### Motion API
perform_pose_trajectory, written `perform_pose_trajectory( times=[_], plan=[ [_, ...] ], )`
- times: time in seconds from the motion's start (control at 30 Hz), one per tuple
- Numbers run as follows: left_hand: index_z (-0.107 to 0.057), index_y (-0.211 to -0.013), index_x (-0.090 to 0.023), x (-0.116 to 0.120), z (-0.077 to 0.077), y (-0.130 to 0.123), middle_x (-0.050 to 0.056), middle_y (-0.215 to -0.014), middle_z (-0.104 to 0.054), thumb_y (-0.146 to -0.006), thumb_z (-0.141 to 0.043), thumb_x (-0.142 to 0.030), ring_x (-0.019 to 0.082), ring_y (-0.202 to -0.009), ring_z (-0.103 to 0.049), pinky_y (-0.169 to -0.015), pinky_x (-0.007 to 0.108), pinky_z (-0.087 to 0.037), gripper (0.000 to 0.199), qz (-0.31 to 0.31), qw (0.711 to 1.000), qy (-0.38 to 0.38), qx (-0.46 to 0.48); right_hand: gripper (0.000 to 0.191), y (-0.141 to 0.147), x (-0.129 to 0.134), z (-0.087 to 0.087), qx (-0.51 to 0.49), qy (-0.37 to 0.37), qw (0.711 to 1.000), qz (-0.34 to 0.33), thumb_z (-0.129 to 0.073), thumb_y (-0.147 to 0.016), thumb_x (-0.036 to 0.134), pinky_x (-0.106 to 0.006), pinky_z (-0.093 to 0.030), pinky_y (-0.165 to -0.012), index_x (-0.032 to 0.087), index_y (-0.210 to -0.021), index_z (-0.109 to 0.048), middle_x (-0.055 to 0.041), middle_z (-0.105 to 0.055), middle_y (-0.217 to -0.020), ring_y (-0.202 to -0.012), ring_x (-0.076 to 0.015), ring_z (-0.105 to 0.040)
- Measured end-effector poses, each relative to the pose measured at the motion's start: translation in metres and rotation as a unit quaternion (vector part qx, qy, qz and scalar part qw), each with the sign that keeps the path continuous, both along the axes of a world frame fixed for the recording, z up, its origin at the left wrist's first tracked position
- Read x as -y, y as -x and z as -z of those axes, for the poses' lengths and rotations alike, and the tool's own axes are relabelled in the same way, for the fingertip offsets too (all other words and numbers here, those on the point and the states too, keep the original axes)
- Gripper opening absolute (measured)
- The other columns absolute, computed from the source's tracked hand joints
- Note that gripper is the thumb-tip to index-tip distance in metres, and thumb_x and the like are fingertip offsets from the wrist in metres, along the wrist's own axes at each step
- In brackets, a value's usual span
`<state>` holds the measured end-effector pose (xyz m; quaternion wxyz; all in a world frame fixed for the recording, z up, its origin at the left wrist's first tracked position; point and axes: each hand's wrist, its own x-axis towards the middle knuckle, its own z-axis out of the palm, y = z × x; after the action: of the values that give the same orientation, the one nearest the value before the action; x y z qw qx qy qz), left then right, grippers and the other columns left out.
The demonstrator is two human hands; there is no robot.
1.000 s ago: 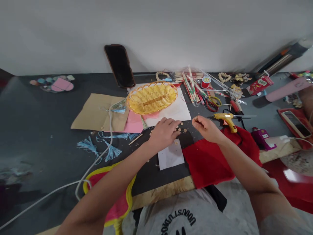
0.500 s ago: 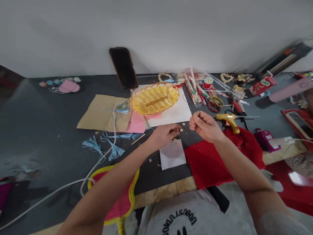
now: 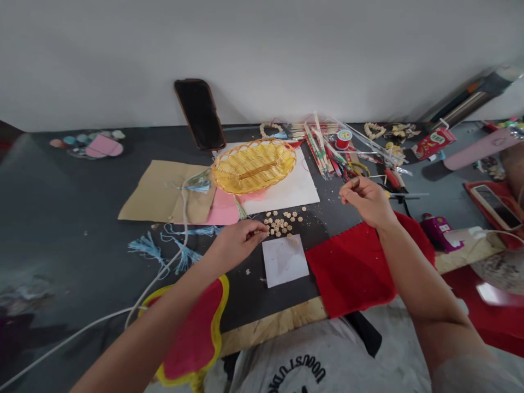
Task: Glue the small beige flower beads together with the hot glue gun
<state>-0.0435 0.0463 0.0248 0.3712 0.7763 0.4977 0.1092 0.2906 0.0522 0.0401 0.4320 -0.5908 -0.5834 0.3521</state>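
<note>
Now | left hand [image 3: 237, 238] low, grip pinched on small beads [image 3: 282, 222] | right hand [image 3: 366, 200] raised, grip state unclear

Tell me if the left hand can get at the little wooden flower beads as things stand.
Probably yes. The left hand lies on the dark mat right beside the scattered wooden flower beads, and nothing lies between them.

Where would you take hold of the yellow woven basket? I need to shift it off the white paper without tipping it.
Grip the yellow woven basket by its raised rim at the two narrow ends, coming down from above with both hands. It is a shallow oval lying open side up and lengthwise across the white paper, so its ends stand clear. The phone leaning behind crowds the far side.
</note>
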Motion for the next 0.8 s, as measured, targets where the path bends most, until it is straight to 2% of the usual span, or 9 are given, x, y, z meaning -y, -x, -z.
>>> perform_pose_trajectory(
  times=[0.13,0.3,0.4,0.47,0.53,0.6,0.7,0.73,0.8],
  plan=[
    [-0.068,-0.110,-0.020,0.005,0.007,0.002,0.007,-0.108,-0.072,-0.091,-0.040,-0.036,0.022,-0.097,-0.068,-0.085,0.034,-0.052,0.037,0.025,0.999,-0.039,-0.022,0.003,-0.004,-0.006,0.007,0.214,-0.003,0.976,0.037,-0.059,-0.078,0.020,-0.028,-0.047,-0.067,0.020,-0.079,-0.061,-0.0009,-0.066,-0.075,-0.067,-0.0146,-0.061],
    [-0.065,-0.117,-0.020,0.008,0.009,0.002,0.007,-0.115,-0.071,-0.091,-0.038,-0.028,0.022,-0.103,-0.067,-0.090,0.034,-0.052,0.038,0.036,0.997,-0.064,-0.024,0.021,-0.009,-0.026,0.010,0.334,0.005,0.942,-0.030,-0.051,-0.082,0.015,-0.031,-0.049,-0.077,0.020,-0.095,-0.066,-0.0070,-0.073,-0.098,-0.084,-0.0193,-0.067],
    [-0.064,-0.116,-0.020,0.010,0.007,0.002,0.006,-0.116,-0.071,-0.091,-0.040,-0.031,0.023,-0.104,-0.067,-0.092,0.034,-0.051,0.036,0.022,0.998,-0.049,-0.031,0.019,-0.008,-0.035,0.003,0.381,0.013,0.924,-0.001,-0.049,-0.090,0.027,-0.030,-0.047,-0.069,0.020,-0.086,-0.065,-0.0059,-0.073,-0.083,-0.073,-0.0185,-0.066],
    [-0.066,-0.110,-0.020,0.010,0.004,0.002,0.005,-0.110,-0.073,-0.091,-0.041,-0.032,0.022,-0.099,-0.069,-0.089,0.033,-0.052,0.033,0.019,0.998,-0.042,-0.036,0.031,-0.006,-0.039,-0.003,0.424,0.004,0.905,0.041,-0.049,-0.092,0.040,-0.030,-0.046,-0.066,0.020,-0.075,-0.063,-0.0056,-0.069,-0.070,-0.069,-0.0200,-0.065],
    [-0.067,-0.105,-0.021,0.010,0.003,0.004,0.004,-0.107,-0.074,-0.090,-0.042,-0.032,0.022,-0.096,-0.069,-0.087,0.032,-0.053,0.031,0.023,0.998,-0.046,-0.040,0.033,-0.006,-0.040,-0.006,0.446,-0.009,0.893,0.063,-0.051,-0.091,0.045,-0.033,-0.047,-0.066,0.020,-0.074,-0.062,-0.0062,-0.067,-0.069,-0.070,-0.0224,-0.065],
    [-0.067,-0.104,-0.021,0.010,0.004,0.005,0.005,-0.107,-0.074,-0.090,-0.042,-0.031,0.022,-0.098,-0.069,-0.088,0.032,-0.052,0.030,0.032,0.997,-0.059,-0.043,0.021,-0.006,-0.040,-0.005,0.429,-0.032,0.902,0.036,-0.056,-0.088,0.038,-0.036,-0.050,-0.073,0.019,-0.093,-0.064,-0.0084,-0.070,-0.087,-0.083,-0.0251,-0.066],
    [-0.066,-0.109,-0.020,0.010,0.008,0.008,0.007,-0.113,-0.072,-0.091,-0.042,-0.029,0.023,-0.104,-0.067,-0.091,0.035,-0.051,0.031,0.032,0.995,-0.078,-0.060,0.044,-0.002,-0.035,0.001,0.412,-0.102,0.904,-0.053,-0.061,-0.083,0.027,-0.046,-0.046,-0.095,0.018,-0.126,-0.053,-0.0137,-0.059,-0.128,-0.118,-0.0305,-0.055],
    [-0.065,-0.111,-0.019,0.010,0.010,0.008,0.007,-0.113,-0.072,-0.091,-0.042,-0.029,0.023,-0.104,-0.067,-0.091,0.035,-0.051,0.032,0.027,0.994,-0.080,-0.071,0.045,0.003,-0.032,0.004,0.416,-0.126,0.897,-0.077,-0.060,-0.084,0.026,-0.049,-0.043,-0.100,0.017,-0.128,-0.052,-0.0145,-0.054,-0.134,-0.124,-0.0318,-0.050],
    [-0.063,-0.114,-0.018,0.010,0.013,0.008,0.009,-0.112,-0.072,-0.092,-0.043,-0.028,0.024,-0.101,-0.068,-0.089,0.036,-0.052,0.031,0.020,0.992,-0.083,-0.094,0.033,0.018,-0.022,0.010,0.415,-0.160,0.887,-0.122,-0.055,-0.088,0.024,-0.051,-0.041,-0.103,0.017,-0.120,-0.059,-0.0144,-0.056,-0.131,-0.122,-0.0312,-0.049]
  ],
)
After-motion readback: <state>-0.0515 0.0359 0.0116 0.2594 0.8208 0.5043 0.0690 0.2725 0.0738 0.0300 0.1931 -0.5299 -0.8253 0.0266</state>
